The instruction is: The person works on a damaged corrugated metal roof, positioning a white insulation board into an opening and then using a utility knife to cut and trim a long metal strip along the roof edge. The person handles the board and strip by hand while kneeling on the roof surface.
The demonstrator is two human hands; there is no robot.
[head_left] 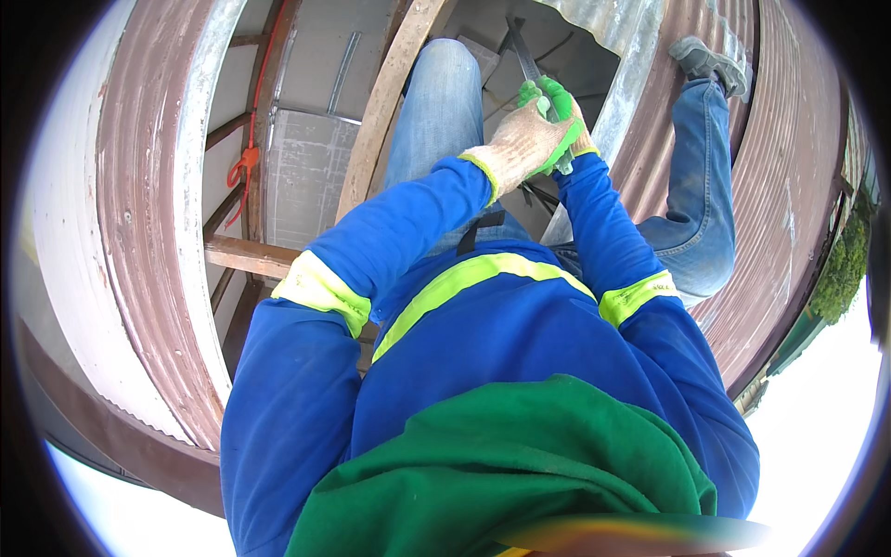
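My left hand (522,141), in a beige knit glove with a green coated palm, is closed in front of my waist. Pressed close beside it is my right hand (561,97), its green-coated fingers curled round as well. Between them they grip a long, narrow grey metal tool (526,61), whose flat shaft points away from me over the opening in the roof. A grey end sticks out below the gloves. The gloves cover its grip, so its exact kind cannot be made out.
Corrugated brown sheets (789,186) lie right and left of the opening. A wooden beam (385,107) runs beside my left leg, with a crosspiece (249,255) nearer. A red cord with an orange connector (245,165) hangs at left. My right shoe (709,65) rests on the sheets.
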